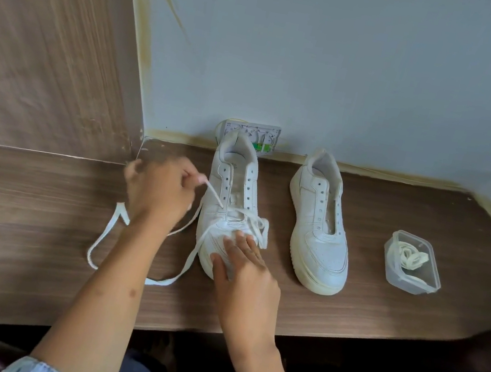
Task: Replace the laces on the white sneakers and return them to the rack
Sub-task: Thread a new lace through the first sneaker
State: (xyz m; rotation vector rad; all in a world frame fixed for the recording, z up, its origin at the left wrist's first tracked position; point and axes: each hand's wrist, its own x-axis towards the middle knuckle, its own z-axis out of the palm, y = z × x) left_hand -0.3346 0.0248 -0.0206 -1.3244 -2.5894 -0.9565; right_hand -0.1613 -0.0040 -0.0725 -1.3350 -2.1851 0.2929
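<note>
Looking down from the head camera, we see two white sneakers standing on the wooden tabletop (38,198), toes toward us and heels toward the wall, so their long axes run from the lower to the upper part of the frame. The left sneaker (232,196) sits at centre; the right sneaker (319,225) stands beside it, apart and unlaced.

Our right hand (247,271) lies flat on the toe of the left sneaker, fingers straight, pressing it steady with no closed grip. Our left hand (159,193), just left of the shoe, pinches the tip of the white lace (104,236), its grip clamped on that end. From the pinch the lace runs right and down to a lower eyelet; the slack loops over the tabletop at lower left.

We judge the next eyelet lies to the right of the pinching hand, so the left hand is nearer.

At the right, a clear plastic container (412,264) holds yellowed laces (412,256).
</note>
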